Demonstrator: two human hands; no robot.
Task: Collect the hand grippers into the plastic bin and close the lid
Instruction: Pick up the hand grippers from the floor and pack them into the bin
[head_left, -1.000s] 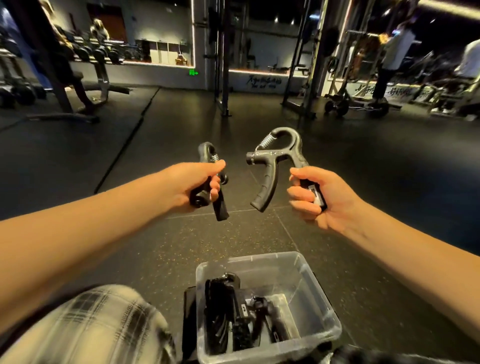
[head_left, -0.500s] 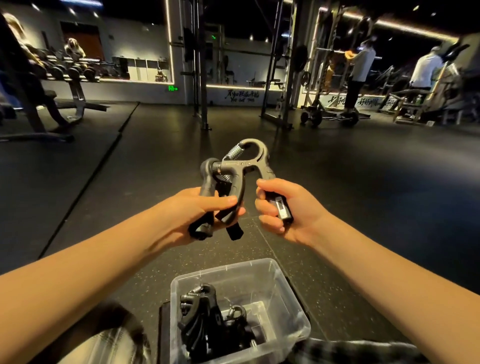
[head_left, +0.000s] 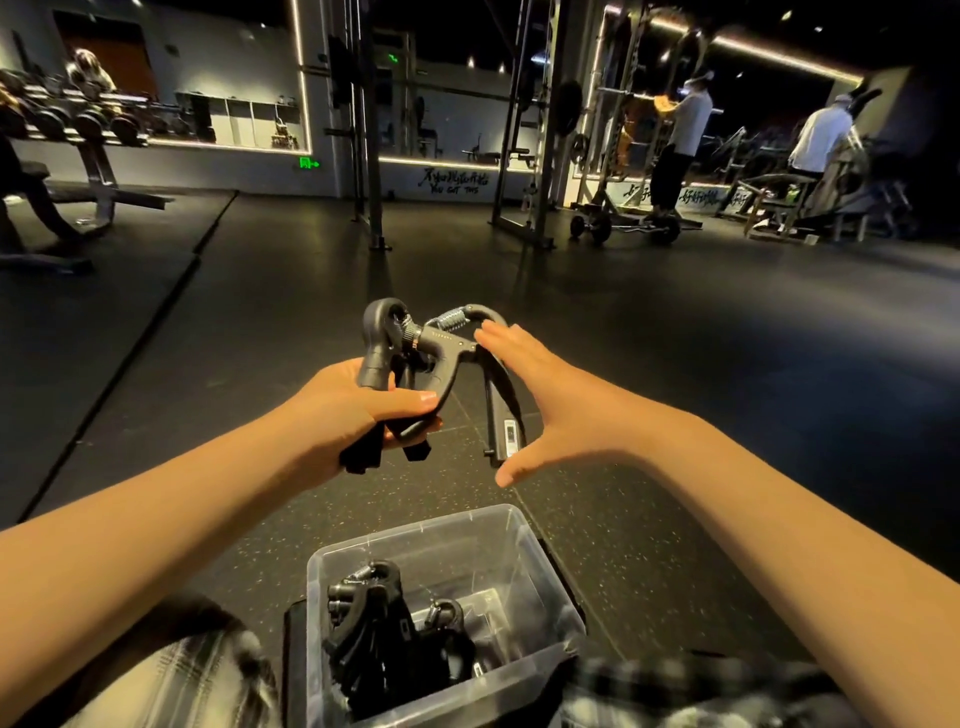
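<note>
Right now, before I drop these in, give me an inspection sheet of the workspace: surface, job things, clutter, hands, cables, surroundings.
Surface: dark speckled rubber floor.
Job's things: black hand gripper and grey hand gripper together in the left hand; clear plastic bin open, several grippers inside; no lid on it.
Clutter: dark flat piece at the bin's left side, cannot identify.
Grippers: left hand grips both; right hand open, fingers straight, beside the grey one's handle.
Cables: nothing seen.
Surroundings: dumbbell rack, power rack, two people at machines.
</note>
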